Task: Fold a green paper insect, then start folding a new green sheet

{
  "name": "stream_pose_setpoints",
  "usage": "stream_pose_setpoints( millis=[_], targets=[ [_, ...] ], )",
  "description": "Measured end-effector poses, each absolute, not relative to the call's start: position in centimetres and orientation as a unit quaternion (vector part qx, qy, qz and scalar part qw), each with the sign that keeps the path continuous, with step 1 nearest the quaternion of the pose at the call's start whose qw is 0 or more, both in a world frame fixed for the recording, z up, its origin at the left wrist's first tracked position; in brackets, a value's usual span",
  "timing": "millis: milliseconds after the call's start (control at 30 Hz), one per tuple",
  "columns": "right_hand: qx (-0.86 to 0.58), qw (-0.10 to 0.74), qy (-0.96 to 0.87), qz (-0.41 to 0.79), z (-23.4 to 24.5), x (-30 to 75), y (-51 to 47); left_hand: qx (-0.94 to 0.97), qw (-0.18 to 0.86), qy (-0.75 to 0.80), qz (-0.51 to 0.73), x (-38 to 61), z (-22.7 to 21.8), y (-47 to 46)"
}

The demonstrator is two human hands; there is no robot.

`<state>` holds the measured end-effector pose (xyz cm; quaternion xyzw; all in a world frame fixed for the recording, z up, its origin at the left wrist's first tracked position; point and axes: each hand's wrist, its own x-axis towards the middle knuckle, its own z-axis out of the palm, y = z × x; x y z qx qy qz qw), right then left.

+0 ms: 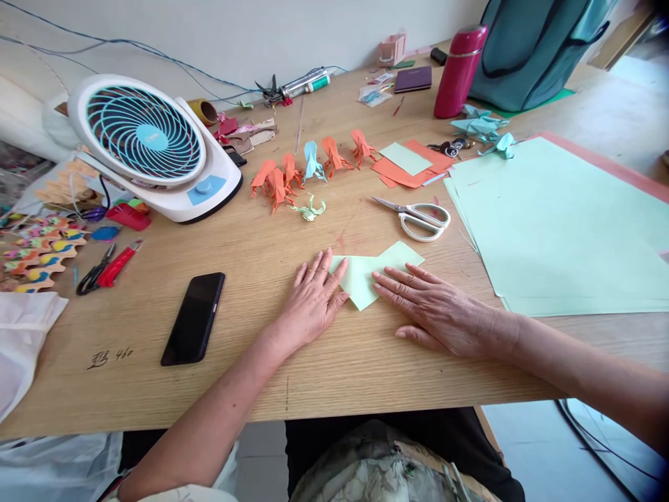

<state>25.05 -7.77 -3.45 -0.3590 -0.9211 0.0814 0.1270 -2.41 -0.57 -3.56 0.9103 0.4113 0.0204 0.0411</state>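
Note:
A folded piece of pale green paper [360,282] lies flat on the wooden table in front of me. My left hand [316,296] rests palm down on its left end, fingers spread. Across the right part of the paper lies my right hand [436,307], its fingers stretched out flat and thumb apart. Both hands hide some of the paper's edges. Just beyond it are white-handled scissors [424,222] and a small pale green folded figure [309,209]. Several orange folded paper figures [334,155] and a light blue one [313,162] stand farther back.
A black phone [193,319] lies left of my left arm, with a white fan [151,139] behind it. Large pale green sheets [564,223] cover the right side. A pink bottle [460,73] and a teal bag [533,52] stand at the back right. Red-handled pliers [119,263] lie far left.

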Motion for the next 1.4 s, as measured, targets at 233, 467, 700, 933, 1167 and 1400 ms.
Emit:
stream_pose_setpoints(
  millis=[233,467,700,933,1167,1400],
  targets=[
    [-0.352,0.147,-0.92,0.086,-3.0,25.5,-6.5,0.902,0.043,0.429,-0.012,-2.1,-2.9,-0.9],
    [-0.331,0.146,-0.927,0.1,-4.0,24.5,-2.5,0.905,0.054,0.421,-0.008,-2.3,-2.8,-0.9],
    [-0.287,0.117,-0.943,0.124,-3.9,24.7,-2.5,0.904,0.057,0.424,-0.006,-2.3,-2.8,-0.8],
    [-0.236,0.087,-0.956,0.15,-3.0,24.3,-3.4,0.902,0.057,0.428,-0.011,-2.1,-2.7,-0.9],
    [-0.188,0.124,-0.958,0.178,-3.5,24.6,-4.4,0.905,0.053,0.423,-0.007,-2.5,-2.7,-0.6],
    [-0.162,0.135,-0.962,0.171,-3.4,24.7,-4.7,0.921,0.063,0.379,0.066,-0.7,-2.3,0.1]
  ],
)
